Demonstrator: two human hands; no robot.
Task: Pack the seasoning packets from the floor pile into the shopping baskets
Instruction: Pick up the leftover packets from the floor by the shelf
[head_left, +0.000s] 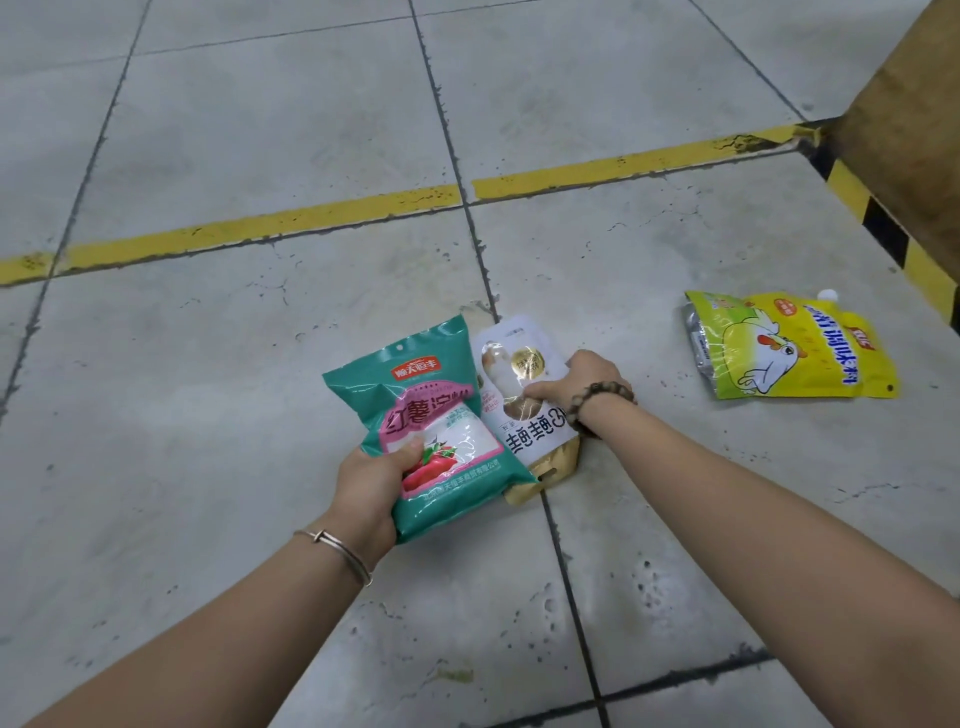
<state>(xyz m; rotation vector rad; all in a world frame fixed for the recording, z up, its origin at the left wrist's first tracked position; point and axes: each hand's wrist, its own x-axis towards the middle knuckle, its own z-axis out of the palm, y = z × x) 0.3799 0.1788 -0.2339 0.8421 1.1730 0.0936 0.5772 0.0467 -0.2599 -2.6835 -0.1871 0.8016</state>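
Left hand (371, 488): fingers clamped on teal packet (441, 441).
Right hand (582, 382): fingers curled round white packet (524, 410) on the floor (260, 364).
Yellow pouch (789, 348): lies well right, nearer right hand.
Baskets: unseen.

Open floor (182, 395) lies left; a brown structure (904, 130) stands far right.

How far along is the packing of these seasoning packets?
Done: nothing visible; no basket is in view. In hand: the left hand holds a teal packet, the right hand grips a white packet. Left: the yellow chicken pouch lies on the floor.
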